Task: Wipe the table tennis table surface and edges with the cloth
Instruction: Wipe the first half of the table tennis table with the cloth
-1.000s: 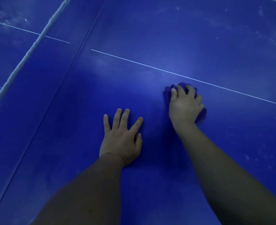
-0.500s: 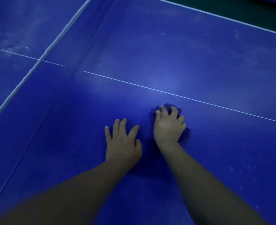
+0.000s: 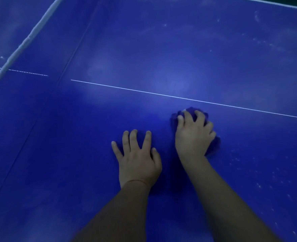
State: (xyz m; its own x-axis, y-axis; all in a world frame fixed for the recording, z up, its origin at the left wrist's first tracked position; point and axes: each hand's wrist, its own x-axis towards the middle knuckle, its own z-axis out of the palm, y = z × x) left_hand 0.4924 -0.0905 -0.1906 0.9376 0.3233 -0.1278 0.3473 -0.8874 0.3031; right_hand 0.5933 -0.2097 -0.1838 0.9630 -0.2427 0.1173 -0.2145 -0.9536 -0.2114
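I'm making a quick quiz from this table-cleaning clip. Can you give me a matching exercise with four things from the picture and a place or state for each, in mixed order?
Things:
1. left hand
2. right hand
3. cloth
4. net

States:
A. bunched, dark blue
B. flat on the table, fingers spread
C. white-topped, at upper left
D. fingers curled over the cloth

Pairs: 1-B, 2-D, 3-A, 4-C

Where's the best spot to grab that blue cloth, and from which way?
Judging by its pose, grab the cloth from above, across its bunched middle. It lies crumpled flat on the table, so only its top is free; the right hand grips it that way.
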